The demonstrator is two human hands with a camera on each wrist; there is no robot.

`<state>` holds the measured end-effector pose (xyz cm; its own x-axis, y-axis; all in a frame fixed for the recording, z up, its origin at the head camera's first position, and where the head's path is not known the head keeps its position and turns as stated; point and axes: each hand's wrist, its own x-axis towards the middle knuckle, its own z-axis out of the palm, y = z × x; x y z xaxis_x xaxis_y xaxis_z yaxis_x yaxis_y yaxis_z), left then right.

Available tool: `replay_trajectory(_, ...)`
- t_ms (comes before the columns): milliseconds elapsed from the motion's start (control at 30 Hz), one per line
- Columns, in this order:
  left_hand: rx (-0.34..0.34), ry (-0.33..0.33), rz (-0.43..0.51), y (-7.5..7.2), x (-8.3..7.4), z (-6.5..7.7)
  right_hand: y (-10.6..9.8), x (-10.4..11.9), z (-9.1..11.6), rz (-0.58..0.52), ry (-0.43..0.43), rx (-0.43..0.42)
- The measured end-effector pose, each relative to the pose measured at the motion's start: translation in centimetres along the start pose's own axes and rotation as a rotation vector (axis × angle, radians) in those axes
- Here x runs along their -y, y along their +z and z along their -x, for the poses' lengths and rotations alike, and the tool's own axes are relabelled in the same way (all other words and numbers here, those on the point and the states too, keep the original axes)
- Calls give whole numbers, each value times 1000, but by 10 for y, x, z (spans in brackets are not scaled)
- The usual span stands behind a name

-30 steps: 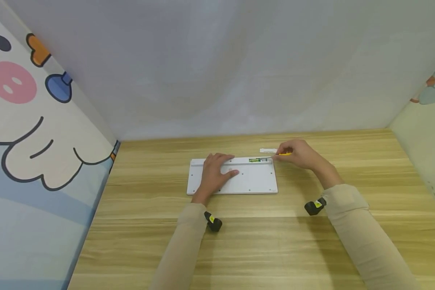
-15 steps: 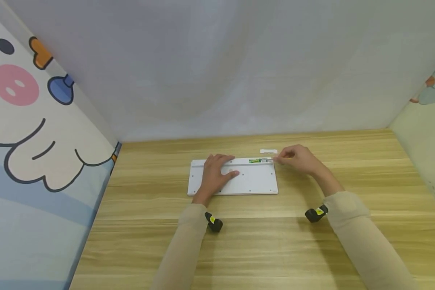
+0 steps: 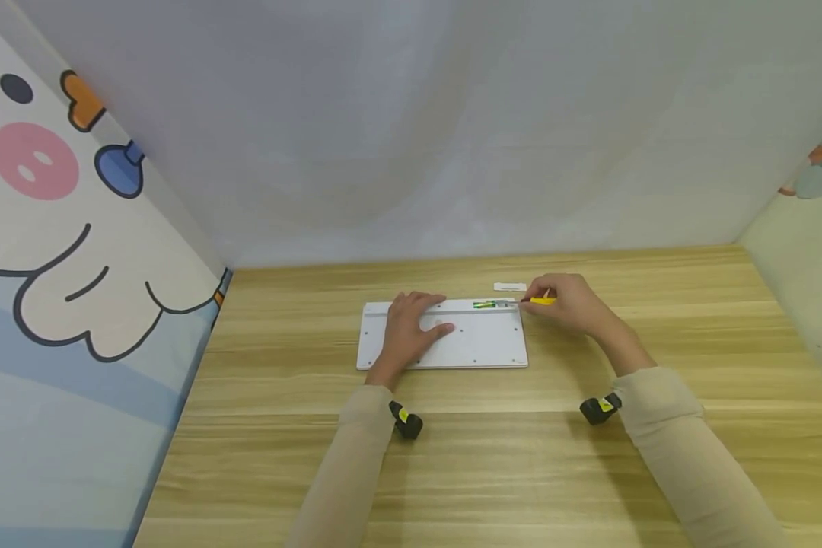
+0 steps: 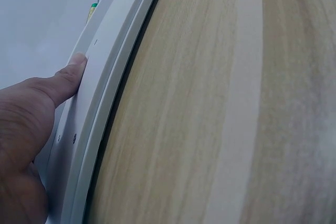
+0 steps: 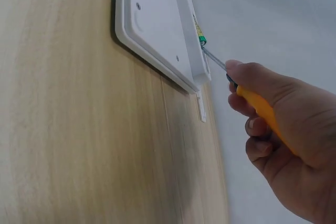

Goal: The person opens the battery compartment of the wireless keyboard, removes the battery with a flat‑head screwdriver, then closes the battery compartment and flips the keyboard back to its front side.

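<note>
Right grip curled round yellow-handled screwdriver, tip at end of green battery; best levered gently. Left grip uncurled on white keyboard; steady pressure advised.

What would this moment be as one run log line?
left hand: on keyboard | right hand: grips screwdriver, tip at battery | white strip: on table

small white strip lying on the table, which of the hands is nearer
Right: the right hand is just right of the white strip, gripping a screwdriver; the left hand rests on the white panel, farther to the left.
</note>
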<state>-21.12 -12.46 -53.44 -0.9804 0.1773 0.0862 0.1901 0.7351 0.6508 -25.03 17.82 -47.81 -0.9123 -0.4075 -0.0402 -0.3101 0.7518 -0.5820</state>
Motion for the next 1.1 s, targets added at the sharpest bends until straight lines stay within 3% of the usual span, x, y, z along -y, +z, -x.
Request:
replay_trajectory(200,-4,1,5,-1,-1,0,1,-1,3,1,-22,-21)
replay_trajectory(1100,-11,24,11,1,1,0,29,-13,21,-170,24,-176)
